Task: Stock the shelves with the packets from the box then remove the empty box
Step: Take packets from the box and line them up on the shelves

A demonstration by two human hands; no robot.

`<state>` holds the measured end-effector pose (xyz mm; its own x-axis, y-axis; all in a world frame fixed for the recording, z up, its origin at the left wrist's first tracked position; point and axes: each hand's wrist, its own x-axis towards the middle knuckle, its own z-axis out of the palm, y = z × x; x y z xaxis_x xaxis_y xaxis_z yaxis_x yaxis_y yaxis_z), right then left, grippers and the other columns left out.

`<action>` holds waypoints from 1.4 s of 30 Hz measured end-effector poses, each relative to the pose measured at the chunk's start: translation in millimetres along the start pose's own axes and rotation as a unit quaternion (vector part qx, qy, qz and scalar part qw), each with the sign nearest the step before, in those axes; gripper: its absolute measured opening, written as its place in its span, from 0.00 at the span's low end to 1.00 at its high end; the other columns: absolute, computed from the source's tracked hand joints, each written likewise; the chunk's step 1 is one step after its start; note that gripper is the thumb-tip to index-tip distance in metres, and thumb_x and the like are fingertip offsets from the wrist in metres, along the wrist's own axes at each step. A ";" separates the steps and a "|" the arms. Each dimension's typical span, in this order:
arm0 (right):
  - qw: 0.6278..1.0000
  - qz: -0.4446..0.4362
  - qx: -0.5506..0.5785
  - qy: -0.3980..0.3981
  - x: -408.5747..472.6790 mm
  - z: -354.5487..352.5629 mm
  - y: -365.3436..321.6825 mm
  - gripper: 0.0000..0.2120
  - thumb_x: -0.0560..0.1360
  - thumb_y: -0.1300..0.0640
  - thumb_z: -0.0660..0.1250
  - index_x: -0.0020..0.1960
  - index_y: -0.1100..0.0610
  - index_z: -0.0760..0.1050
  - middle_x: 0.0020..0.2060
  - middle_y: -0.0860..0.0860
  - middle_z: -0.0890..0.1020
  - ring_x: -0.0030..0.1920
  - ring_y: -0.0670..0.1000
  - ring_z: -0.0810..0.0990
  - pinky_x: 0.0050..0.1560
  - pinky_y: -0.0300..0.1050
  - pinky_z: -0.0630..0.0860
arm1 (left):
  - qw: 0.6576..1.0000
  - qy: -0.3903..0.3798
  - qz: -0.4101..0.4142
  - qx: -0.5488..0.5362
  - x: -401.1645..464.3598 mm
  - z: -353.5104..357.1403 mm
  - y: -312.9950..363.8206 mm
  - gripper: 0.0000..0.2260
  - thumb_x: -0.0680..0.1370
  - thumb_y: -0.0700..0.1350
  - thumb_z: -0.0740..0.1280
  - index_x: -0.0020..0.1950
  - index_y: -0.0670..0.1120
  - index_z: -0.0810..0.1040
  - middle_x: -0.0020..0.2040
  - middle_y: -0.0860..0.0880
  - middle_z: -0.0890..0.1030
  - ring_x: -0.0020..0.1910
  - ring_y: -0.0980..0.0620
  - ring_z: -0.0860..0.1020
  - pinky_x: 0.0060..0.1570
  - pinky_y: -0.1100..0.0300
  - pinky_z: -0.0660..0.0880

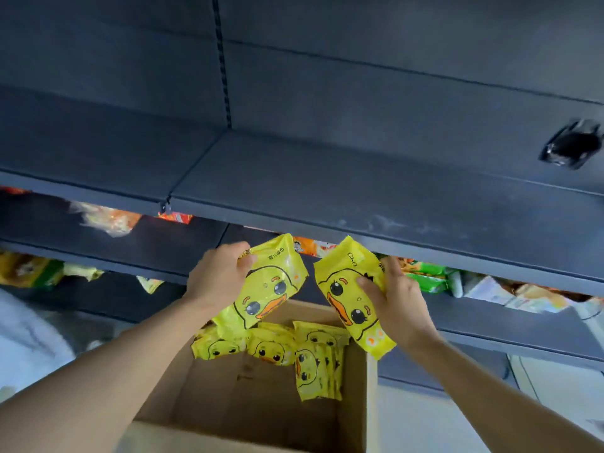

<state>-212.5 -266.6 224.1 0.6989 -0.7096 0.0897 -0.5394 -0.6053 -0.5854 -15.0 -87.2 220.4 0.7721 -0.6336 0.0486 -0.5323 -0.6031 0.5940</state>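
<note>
Packets over the box (261, 420): left hand (215, 276) grips one (261, 289), right hand (395, 305) grips another (351, 295).

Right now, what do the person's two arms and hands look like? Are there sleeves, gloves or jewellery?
Both forearms are bare up to the bottom edge of the picture: no sleeve shows. The left hand and the right hand wear no gloves. No watch, bracelet or ring is visible on the wrists or on the fingers that show. The view is somewhat blurred, so small details could escape.
</note>
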 end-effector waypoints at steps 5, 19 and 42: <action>0.999 -0.017 -0.035 0.021 -8.8 -97.7 13.2 0.18 0.78 0.45 0.60 0.57 0.59 0.65 0.41 0.58 0.79 0.45 0.62 0.77 0.38 0.50 0.70 | 0.999 0.021 0.037 -0.004 -14.2 -24.6 90.6 0.16 0.80 0.48 0.60 0.33 0.46 0.65 0.29 0.49 0.71 0.35 0.41 0.70 0.37 0.50 0.72; 0.987 -0.053 -0.061 0.142 -88.8 -380.3 107.8 0.16 0.77 0.44 0.61 0.58 0.54 0.68 0.38 0.52 0.79 0.42 0.58 0.78 0.43 0.53 0.77 | 0.984 0.079 0.160 0.002 -97.7 -5.2 375.8 0.14 0.80 0.48 0.60 0.36 0.46 0.69 0.32 0.49 0.73 0.37 0.45 0.73 0.41 0.50 0.74; 0.931 -0.025 -0.095 0.350 -16.2 -645.0 162.9 0.20 0.75 0.44 0.64 0.61 0.54 0.70 0.49 0.55 0.79 0.47 0.58 0.77 0.48 0.55 0.77 | 0.924 0.145 0.353 -0.020 -3.9 -62.3 673.4 0.10 0.79 0.46 0.62 0.51 0.41 0.79 0.45 0.43 0.79 0.44 0.46 0.74 0.40 0.58 0.65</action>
<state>-614.7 -586.3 647.0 0.2834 -0.6991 0.6565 -0.6346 -0.6499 -0.4181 -354.9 -460.8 670.2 0.3002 -0.7023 0.6455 -0.9302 -0.0656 0.3612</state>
